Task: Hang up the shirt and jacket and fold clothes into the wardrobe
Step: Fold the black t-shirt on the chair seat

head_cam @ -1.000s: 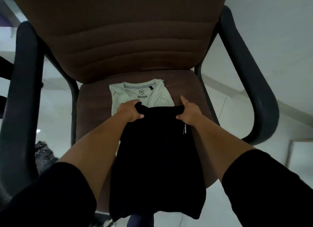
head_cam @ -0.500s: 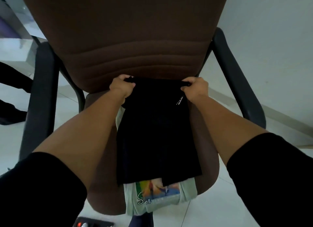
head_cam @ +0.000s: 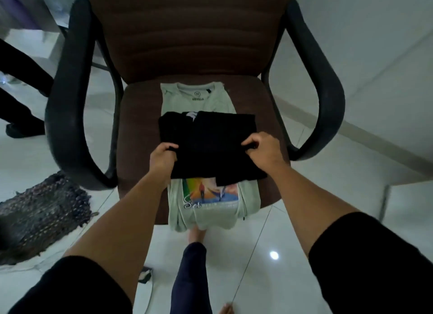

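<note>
A black garment (head_cam: 208, 145) lies folded across the seat of a brown office chair (head_cam: 140, 131). Under it is a pale green T-shirt (head_cam: 196, 98) with a colourful print, its collar showing at the back and its hem hanging over the seat's front edge. My left hand (head_cam: 162, 155) pinches the black garment's left side. My right hand (head_cam: 262, 148) grips its right side. Both hands sit at the fold line across the middle of the garment.
The chair has black armrests, one on the left (head_cam: 68, 98) and one on the right (head_cam: 325, 86). A dark woven mat (head_cam: 39, 215) lies on the white tiled floor at the left. My leg and bare feet (head_cam: 194, 267) are below the seat. Dark legs of someone else (head_cam: 21, 96) stand far left.
The black garment was stretched long towards the backrest; now its top half is folded down and both hands have come back to mid-seat, uncovering the green shirt's collar.
</note>
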Demonstrator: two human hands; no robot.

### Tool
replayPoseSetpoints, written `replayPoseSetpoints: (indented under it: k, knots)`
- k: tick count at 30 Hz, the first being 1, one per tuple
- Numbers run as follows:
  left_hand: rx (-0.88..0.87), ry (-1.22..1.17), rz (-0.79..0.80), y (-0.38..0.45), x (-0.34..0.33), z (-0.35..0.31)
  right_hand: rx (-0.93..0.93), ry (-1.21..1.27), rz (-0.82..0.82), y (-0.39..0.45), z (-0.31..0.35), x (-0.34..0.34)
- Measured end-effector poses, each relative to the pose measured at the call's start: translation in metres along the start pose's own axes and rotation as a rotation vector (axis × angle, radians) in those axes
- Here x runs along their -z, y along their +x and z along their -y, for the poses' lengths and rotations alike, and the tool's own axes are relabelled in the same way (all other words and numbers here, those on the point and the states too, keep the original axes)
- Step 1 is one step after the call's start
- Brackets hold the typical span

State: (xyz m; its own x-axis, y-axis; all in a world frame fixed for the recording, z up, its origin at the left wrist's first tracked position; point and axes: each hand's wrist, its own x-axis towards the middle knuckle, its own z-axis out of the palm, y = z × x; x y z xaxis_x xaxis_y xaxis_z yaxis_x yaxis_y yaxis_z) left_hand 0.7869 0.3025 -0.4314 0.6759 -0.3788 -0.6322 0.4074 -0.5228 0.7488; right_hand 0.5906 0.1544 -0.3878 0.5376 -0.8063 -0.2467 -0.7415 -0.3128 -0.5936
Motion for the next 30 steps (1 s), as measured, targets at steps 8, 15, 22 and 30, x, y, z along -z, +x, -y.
replayPoseSetpoints:
  k: [8,15,22,30]
  knots:
    - [-0.187,0.663,-0.139,0.007,-0.014,0.032,-0.278,0.038,0.165,-0.015,-0.040,-0.050]
    - [-0.206,0.778,-0.149,0.022,-0.035,0.013,-0.292,0.054,0.033,0.018,-0.028,-0.058]
    - [-0.113,0.807,-0.083,0.036,-0.039,-0.017,-0.289,0.127,0.006,0.038,-0.010,-0.056]
    - [-0.506,0.371,-0.148,0.017,-0.026,-0.037,-0.086,0.286,-0.210,0.043,0.026,-0.038]
